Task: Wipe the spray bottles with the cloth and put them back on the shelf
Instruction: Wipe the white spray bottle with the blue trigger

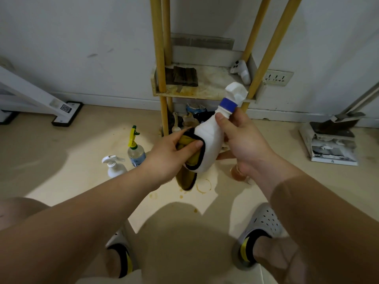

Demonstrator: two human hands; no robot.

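The shelf tier holds a small white sprayer. In front of it, my right hand grips the white spray bottle by its neck. It is tilted, head up-right, base down-left. My left hand pinches the yellow cloth against it. 2 other bottles stand on the floor.

Wall socket; dustpan atop papers, perhaps magazines.

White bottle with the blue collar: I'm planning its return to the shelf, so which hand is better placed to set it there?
Right, probably. The right hand grips the bottle by its neck, close to the shelf; the left hand pinches the cloth against the bottle's body.
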